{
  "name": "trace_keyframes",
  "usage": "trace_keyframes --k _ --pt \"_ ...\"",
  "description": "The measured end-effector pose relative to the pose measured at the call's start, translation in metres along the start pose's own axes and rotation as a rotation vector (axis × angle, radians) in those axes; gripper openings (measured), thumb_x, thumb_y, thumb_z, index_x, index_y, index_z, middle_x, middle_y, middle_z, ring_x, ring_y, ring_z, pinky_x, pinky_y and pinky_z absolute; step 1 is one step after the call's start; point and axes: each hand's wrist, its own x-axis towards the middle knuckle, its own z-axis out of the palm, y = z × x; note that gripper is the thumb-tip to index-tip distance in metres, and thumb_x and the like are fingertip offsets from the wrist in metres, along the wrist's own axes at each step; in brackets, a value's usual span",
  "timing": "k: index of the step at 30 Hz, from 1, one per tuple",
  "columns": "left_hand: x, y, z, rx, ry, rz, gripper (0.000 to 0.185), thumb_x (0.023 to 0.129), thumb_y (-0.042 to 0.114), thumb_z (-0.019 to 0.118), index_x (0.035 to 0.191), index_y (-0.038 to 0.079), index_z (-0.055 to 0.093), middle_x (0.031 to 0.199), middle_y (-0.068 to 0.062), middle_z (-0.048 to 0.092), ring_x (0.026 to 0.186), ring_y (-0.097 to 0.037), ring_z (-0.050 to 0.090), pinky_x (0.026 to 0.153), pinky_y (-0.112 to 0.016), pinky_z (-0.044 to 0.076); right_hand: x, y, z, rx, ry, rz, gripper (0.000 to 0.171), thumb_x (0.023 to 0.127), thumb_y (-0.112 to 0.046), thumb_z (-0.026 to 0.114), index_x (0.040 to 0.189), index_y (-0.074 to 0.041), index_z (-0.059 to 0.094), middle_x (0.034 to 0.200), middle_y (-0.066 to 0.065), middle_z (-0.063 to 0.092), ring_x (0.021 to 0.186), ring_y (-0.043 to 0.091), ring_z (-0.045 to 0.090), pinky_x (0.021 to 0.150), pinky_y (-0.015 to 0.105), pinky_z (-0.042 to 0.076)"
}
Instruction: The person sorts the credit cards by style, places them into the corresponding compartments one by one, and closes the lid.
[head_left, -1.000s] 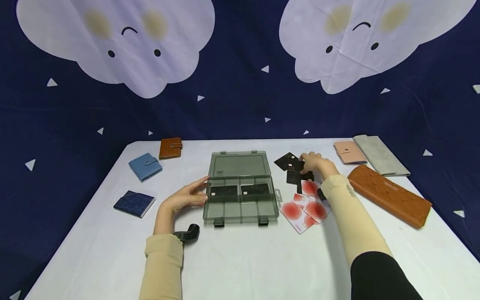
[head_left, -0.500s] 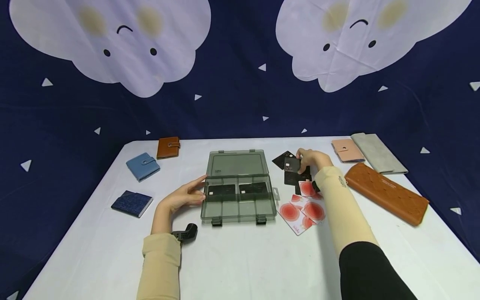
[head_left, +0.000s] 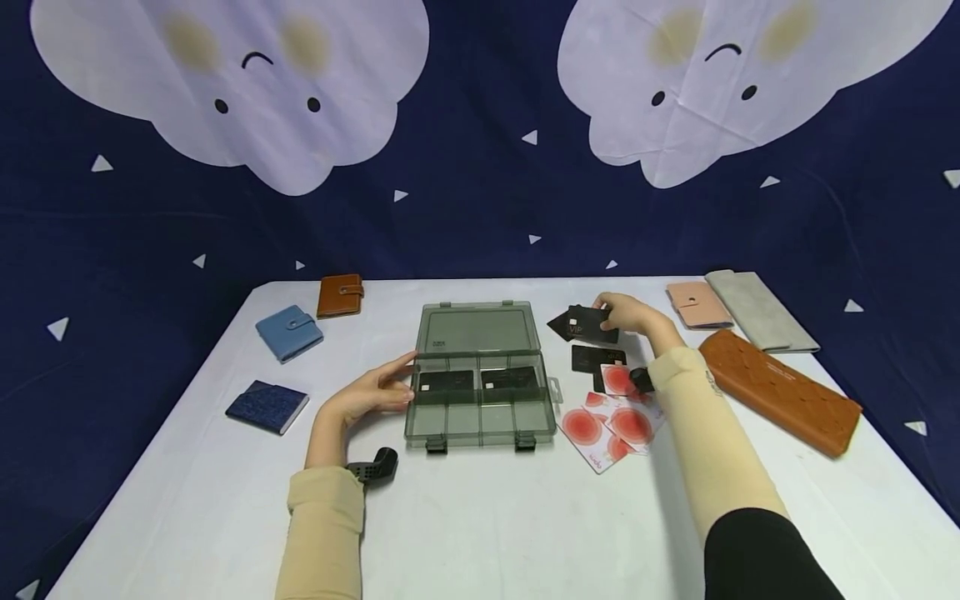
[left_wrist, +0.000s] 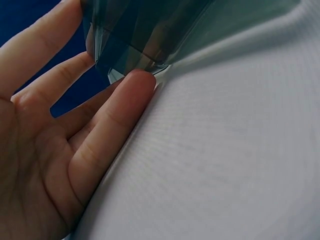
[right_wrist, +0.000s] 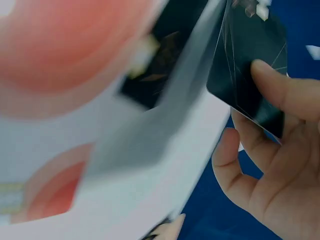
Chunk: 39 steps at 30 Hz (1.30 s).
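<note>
My right hand [head_left: 628, 313] pinches a black VIP card [right_wrist: 245, 70] between thumb and fingers, tilted up over the other cards. Below it on the table lie another black card [head_left: 596, 357] and several red-and-white cards [head_left: 585, 427], overlapping each other. A clear grey-green plastic case [head_left: 480, 425] stands in the middle with its lid raised toward the back. Two black cards, a left one [head_left: 446, 385] and a right one [head_left: 510, 382], sit in its compartments. My left hand [head_left: 367, 395] touches the left side of this case with fingers fairly straight; the left wrist view shows fingertips [left_wrist: 142, 80] against its wall.
At the left are a brown wallet [head_left: 340, 297], a light blue wallet [head_left: 289, 333] and a dark blue wallet [head_left: 267, 407]. On the right lie a pink wallet [head_left: 699, 304], a grey wallet [head_left: 763, 312] and a long tan wallet [head_left: 780, 392]. A dark curtain hangs behind the table.
The right hand has picked up the black VIP card from the pile and raised it, tilting its face toward the head view. The left hand stays at the case.
</note>
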Motion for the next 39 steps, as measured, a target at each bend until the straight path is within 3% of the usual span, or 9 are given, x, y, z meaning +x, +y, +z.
trace_keyframes --k 6,12,17,21,24,27,30,35,39 --pt "0.0 -0.001 0.0 -0.008 0.003 -0.002 0.082 0.084 0.011 0.067 0.149 0.017 0.017 0.15 -0.022 0.015 0.098 -0.013 0.053 0.084 -0.027 0.049 -0.023 -0.067 0.005 0.12 0.07 -0.023 0.026 0.085 0.006 0.053 0.111 0.009 0.05 0.094 0.022 0.054 0.075 0.023 0.052 0.07 0.039 0.043" --pt "0.001 -0.001 0.001 -0.02 0.001 0.004 0.083 0.084 0.01 0.067 0.149 0.016 0.017 0.15 -0.022 0.014 0.096 -0.012 0.053 0.083 -0.026 0.049 -0.024 -0.111 0.022 0.215 -0.017 -0.029 0.032 0.089 0.01 0.041 0.12 0.006 0.048 0.098 0.017 0.055 0.081 0.02 0.054 0.078 0.045 0.045" --pt "0.001 -0.001 0.001 -0.03 -0.002 0.006 0.082 0.084 0.009 0.066 0.149 0.016 0.017 0.15 -0.022 0.014 0.096 -0.011 0.053 0.083 -0.026 0.049 -0.022 -0.137 0.042 0.173 -0.091 -0.091 0.035 0.089 0.011 0.04 0.124 0.009 0.048 0.114 0.025 0.054 0.09 0.026 0.055 0.081 0.044 0.047" --pt "0.001 -0.001 0.001 -0.03 0.001 0.001 0.082 0.084 0.008 0.066 0.149 0.016 0.017 0.15 -0.022 0.014 0.095 -0.011 0.053 0.082 -0.025 0.049 -0.018 -0.154 0.06 0.149 -0.134 -0.098 0.03 0.091 0.006 0.047 0.121 0.009 0.05 0.121 0.026 0.051 0.087 0.027 0.058 0.077 0.037 0.051" --pt "0.0 -0.001 0.001 -0.027 0.001 -0.001 0.082 0.084 0.008 0.066 0.149 0.015 0.017 0.15 -0.023 0.013 0.094 -0.011 0.053 0.081 -0.024 0.049 -0.013 -0.165 0.073 0.135 -0.167 -0.085 0.024 0.091 0.002 0.052 0.114 0.006 0.054 0.103 0.021 0.059 0.074 0.023 0.061 0.073 0.038 0.053" --pt "0.0 -0.001 0.001 -0.027 -0.001 0.003 0.083 0.084 0.008 0.066 0.149 0.014 0.016 0.15 -0.024 0.012 0.093 -0.01 0.053 0.081 -0.024 0.049 -0.008 -0.176 0.086 0.071 -0.201 -0.072 0.019 0.091 -0.001 0.055 0.109 0.0 0.056 0.092 0.017 0.061 0.072 0.029 0.064 0.072 0.041 0.053" --pt "0.0 -0.002 0.0 -0.029 -0.01 0.013 0.083 0.084 0.008 0.066 0.149 0.012 0.014 0.15 -0.026 0.011 0.093 -0.01 0.054 0.082 -0.025 0.049 -0.006 -0.186 0.097 -0.011 -0.249 -0.046 0.017 0.092 -0.004 0.052 0.109 -0.004 0.055 0.092 0.014 0.061 0.074 0.029 0.066 0.067 0.039 0.052" --pt "0.001 -0.003 0.0 -0.026 -0.005 0.008 0.083 0.084 0.008 0.066 0.149 0.013 0.015 0.149 -0.026 0.012 0.093 -0.011 0.054 0.082 -0.025 0.049 -0.003 -0.196 0.114 -0.042 -0.345 0.013 0.026 0.095 0.002 0.039 0.118 -0.005 0.048 0.09 0.015 0.06 0.072 0.025 0.065 0.061 0.032 0.049" --pt "0.002 -0.002 0.0 -0.021 0.002 -0.001 0.083 0.084 0.008 0.066 0.149 0.014 0.015 0.149 -0.025 0.013 0.095 -0.012 0.053 0.083 -0.026 0.049 -0.002 -0.198 0.123 -0.08 -0.373 0.024 0.032 0.094 0.004 0.034 0.124 -0.005 0.044 0.085 0.013 0.06 0.07 0.022 0.061 0.059 0.031 0.047"
